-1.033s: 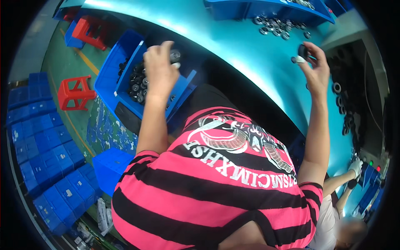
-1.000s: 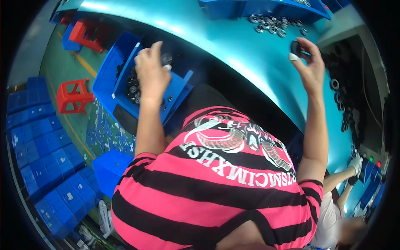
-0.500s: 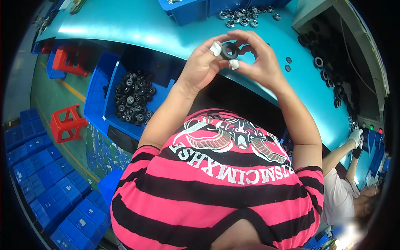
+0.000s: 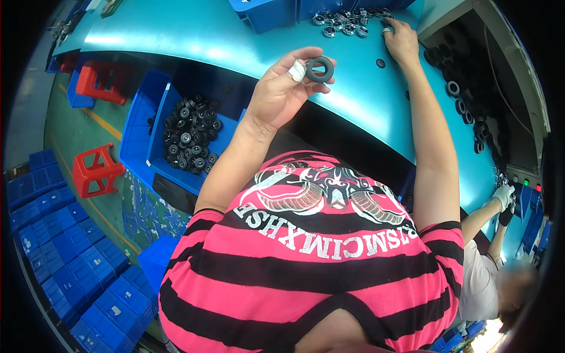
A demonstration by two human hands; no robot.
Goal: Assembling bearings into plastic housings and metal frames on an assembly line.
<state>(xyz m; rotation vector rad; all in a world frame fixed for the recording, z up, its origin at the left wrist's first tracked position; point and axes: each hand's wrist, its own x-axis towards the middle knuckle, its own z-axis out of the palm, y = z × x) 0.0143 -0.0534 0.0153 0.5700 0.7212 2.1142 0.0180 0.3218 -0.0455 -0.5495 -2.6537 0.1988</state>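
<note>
Left of the frame's upper centre, the left hand [image 4: 281,89], its thumb wrapped in white, pinches a black rubber ring [image 4: 328,72] between thumb and fingers, over the edge of the teal tabletop [image 4: 229,50]. At upper right, the right hand [image 4: 402,45] reaches with bent fingers to the end of a cluster of silver metal hubs [image 4: 348,29]; whether its fingertips close on one cannot be told. A small black disc [image 4: 380,63] lies on the tabletop just below that hand. Left of centre, a blue crate [image 4: 226,141] holds a heap of small black wheels [image 4: 186,138].
</note>
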